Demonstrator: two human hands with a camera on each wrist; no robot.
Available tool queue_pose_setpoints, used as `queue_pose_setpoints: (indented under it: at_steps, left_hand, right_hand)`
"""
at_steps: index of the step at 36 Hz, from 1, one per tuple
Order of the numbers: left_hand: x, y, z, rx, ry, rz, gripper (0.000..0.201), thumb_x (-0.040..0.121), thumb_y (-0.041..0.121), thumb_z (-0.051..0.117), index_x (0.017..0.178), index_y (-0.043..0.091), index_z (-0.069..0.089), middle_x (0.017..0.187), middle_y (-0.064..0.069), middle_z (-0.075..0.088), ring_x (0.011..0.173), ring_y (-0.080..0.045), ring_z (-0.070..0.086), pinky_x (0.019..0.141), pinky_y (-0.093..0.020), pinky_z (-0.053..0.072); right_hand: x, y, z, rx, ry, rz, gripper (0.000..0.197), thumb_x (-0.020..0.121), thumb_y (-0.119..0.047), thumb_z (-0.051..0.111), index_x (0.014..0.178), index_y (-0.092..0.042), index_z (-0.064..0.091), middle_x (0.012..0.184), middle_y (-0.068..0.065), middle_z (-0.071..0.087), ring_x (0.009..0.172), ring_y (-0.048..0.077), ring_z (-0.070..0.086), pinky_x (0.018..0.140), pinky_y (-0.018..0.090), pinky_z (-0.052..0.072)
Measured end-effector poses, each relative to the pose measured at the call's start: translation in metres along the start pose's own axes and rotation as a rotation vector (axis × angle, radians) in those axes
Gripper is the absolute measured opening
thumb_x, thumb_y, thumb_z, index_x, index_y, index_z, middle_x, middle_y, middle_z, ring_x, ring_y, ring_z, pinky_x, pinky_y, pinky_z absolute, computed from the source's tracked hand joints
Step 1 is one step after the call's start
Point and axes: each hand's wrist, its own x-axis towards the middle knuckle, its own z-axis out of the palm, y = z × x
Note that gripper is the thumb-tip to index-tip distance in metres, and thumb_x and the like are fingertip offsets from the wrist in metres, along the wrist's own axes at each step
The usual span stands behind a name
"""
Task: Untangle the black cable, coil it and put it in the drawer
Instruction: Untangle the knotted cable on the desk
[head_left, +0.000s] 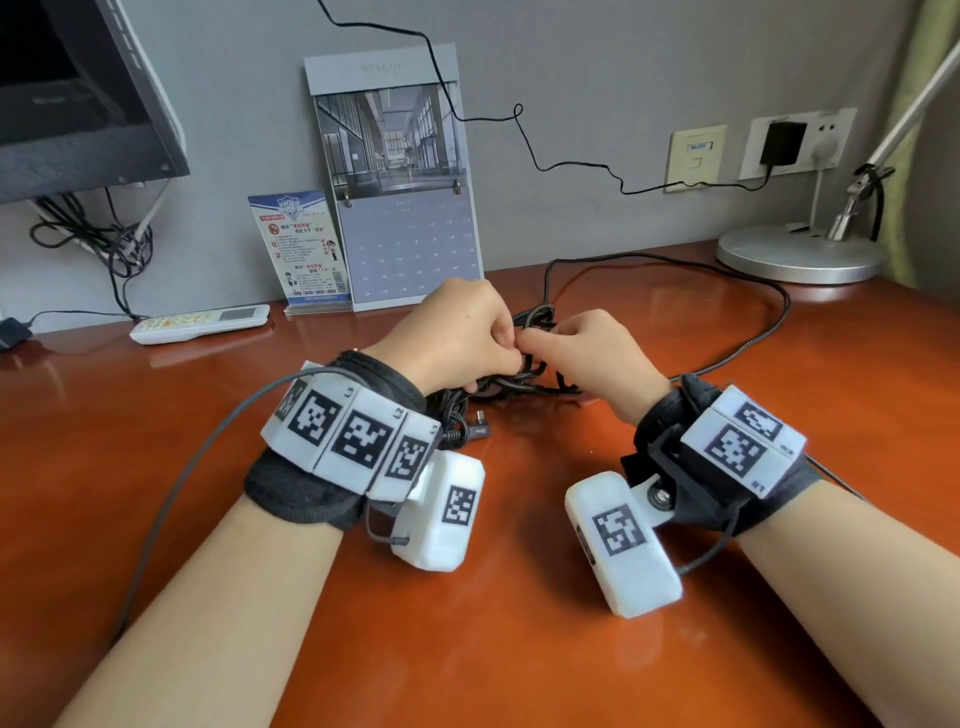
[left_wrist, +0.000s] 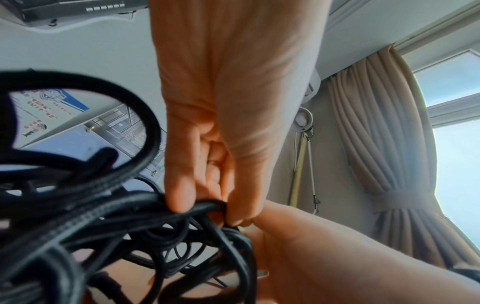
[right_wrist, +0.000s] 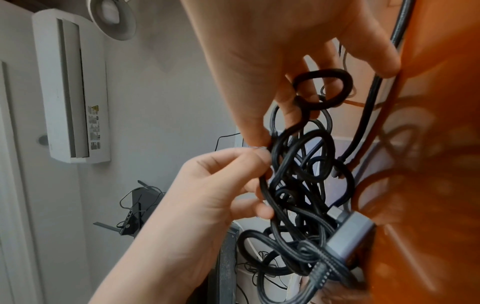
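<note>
The black cable (head_left: 524, 376) is a tangled knot on the orange desk (head_left: 467, 649), lifted slightly between both hands. My left hand (head_left: 501, 358) pinches a strand at the knot's top, thumb and fingers curled round it (left_wrist: 207, 207). My right hand (head_left: 535, 343) meets it fingertip to fingertip and pinches a neighbouring loop (right_wrist: 262, 139). One long loop of the cable (head_left: 774, 317) trails across the desk to the right. A grey plug end (right_wrist: 348, 234) hangs at the bottom of the tangle (right_wrist: 298, 185); another connector (head_left: 478, 431) lies by my left wrist. No drawer is in view.
A calendar (head_left: 405, 208) and a leaflet stand (head_left: 306, 249) lean on the wall behind the hands. A white remote (head_left: 200, 323) lies at the left, under a monitor (head_left: 78, 93). A lamp base (head_left: 800, 254) sits at the back right, below wall sockets (head_left: 795, 143).
</note>
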Motion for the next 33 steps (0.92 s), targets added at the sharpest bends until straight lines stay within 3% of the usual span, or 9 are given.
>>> queue_pose_setpoints:
  at_steps: [5, 10, 13, 16, 18, 20, 25, 30, 33]
  left_hand:
    - [0.003, -0.004, -0.003, -0.151, 0.022, -0.053, 0.011, 0.087, 0.015, 0.061, 0.078, 0.016, 0.068, 0.068, 0.003, 0.068, 0.050, -0.007, 0.066, 0.059, -0.017, 0.053]
    - [0.002, -0.009, -0.012, -0.455, -0.084, -0.093, 0.015, 0.095, 0.007, 0.050, 0.083, 0.013, 0.056, 0.082, -0.005, 0.063, 0.078, -0.011, 0.066, 0.073, -0.023, 0.058]
    - [-0.002, -0.012, -0.017, -0.387, -0.232, -0.055, 0.019, 0.092, 0.004, 0.049, 0.078, 0.016, 0.056, 0.085, -0.003, 0.059, 0.082, -0.009, 0.058, 0.078, -0.024, 0.057]
    - [-0.002, -0.005, -0.012, -0.258, -0.247, -0.076, 0.017, 0.092, 0.016, 0.050, 0.076, 0.015, 0.056, 0.079, 0.002, 0.061, 0.070, -0.008, 0.055, 0.060, -0.026, 0.056]
    - [0.001, 0.001, -0.006, -0.255, -0.202, -0.104, 0.017, 0.092, 0.020, 0.046, 0.081, 0.015, 0.057, 0.073, 0.004, 0.064, 0.058, -0.010, 0.054, 0.044, -0.020, 0.046]
    - [0.004, 0.004, -0.002, -0.230, -0.145, -0.105, 0.016, 0.093, 0.020, 0.043, 0.089, 0.017, 0.058, 0.069, 0.006, 0.066, 0.051, -0.011, 0.053, 0.040, -0.018, 0.038]
    - [0.004, 0.007, 0.001, -0.271, -0.114, -0.123, 0.017, 0.095, 0.015, 0.041, 0.104, 0.019, 0.054, 0.068, 0.006, 0.063, 0.051, -0.012, 0.044, 0.053, -0.024, 0.045]
    - [0.000, 0.004, -0.013, -0.548, -0.147, -0.121, 0.021, 0.091, -0.002, 0.047, 0.084, 0.016, 0.054, 0.083, 0.001, 0.061, 0.083, -0.010, 0.056, 0.072, -0.022, 0.050]
    - [-0.006, 0.005, -0.024, -0.750, -0.206, -0.044, 0.014, 0.089, 0.005, 0.050, 0.080, 0.015, 0.051, 0.071, 0.002, 0.059, 0.077, -0.016, 0.066, 0.076, -0.023, 0.050]
  right_hand:
    - [0.004, 0.002, -0.002, 0.068, 0.106, -0.015, 0.030, 0.081, -0.031, 0.059, 0.078, -0.002, 0.064, 0.060, -0.001, 0.053, 0.063, 0.019, 0.056, 0.072, 0.039, 0.056]
    - [0.010, 0.007, -0.005, 0.062, 0.246, -0.062, 0.027, 0.082, -0.027, 0.058, 0.077, -0.001, 0.064, 0.063, 0.001, 0.058, 0.071, 0.029, 0.063, 0.073, 0.047, 0.056]
    - [0.012, 0.009, -0.008, 0.070, 0.288, -0.119, 0.024, 0.082, -0.024, 0.058, 0.073, -0.002, 0.062, 0.063, 0.002, 0.057, 0.071, 0.033, 0.063, 0.071, 0.047, 0.056]
    - [0.010, 0.009, -0.007, 0.049, 0.279, -0.210, 0.019, 0.081, -0.019, 0.058, 0.066, -0.008, 0.057, 0.060, -0.003, 0.054, 0.062, 0.023, 0.058, 0.064, 0.037, 0.052]
    - [0.008, 0.008, -0.005, 0.008, 0.286, -0.287, 0.021, 0.080, -0.019, 0.059, 0.061, -0.013, 0.052, 0.063, -0.005, 0.053, 0.061, 0.013, 0.050, 0.058, 0.028, 0.041]
    - [0.006, 0.006, -0.002, -0.022, 0.293, -0.340, 0.018, 0.079, -0.020, 0.060, 0.063, -0.015, 0.054, 0.073, -0.003, 0.056, 0.067, 0.011, 0.048, 0.059, 0.023, 0.034]
    - [0.006, 0.006, -0.001, -0.040, 0.276, -0.346, 0.014, 0.079, -0.019, 0.061, 0.071, -0.008, 0.062, 0.083, 0.001, 0.061, 0.075, 0.013, 0.051, 0.062, 0.024, 0.035]
    - [0.011, 0.012, -0.004, -0.052, 0.299, -0.276, 0.016, 0.079, -0.020, 0.059, 0.075, -0.005, 0.063, 0.074, 0.003, 0.062, 0.071, 0.019, 0.056, 0.065, 0.029, 0.042]
    - [0.016, 0.018, -0.008, -0.007, 0.301, -0.179, 0.019, 0.081, -0.020, 0.058, 0.076, -0.002, 0.063, 0.065, 0.003, 0.059, 0.066, 0.027, 0.061, 0.069, 0.037, 0.052]
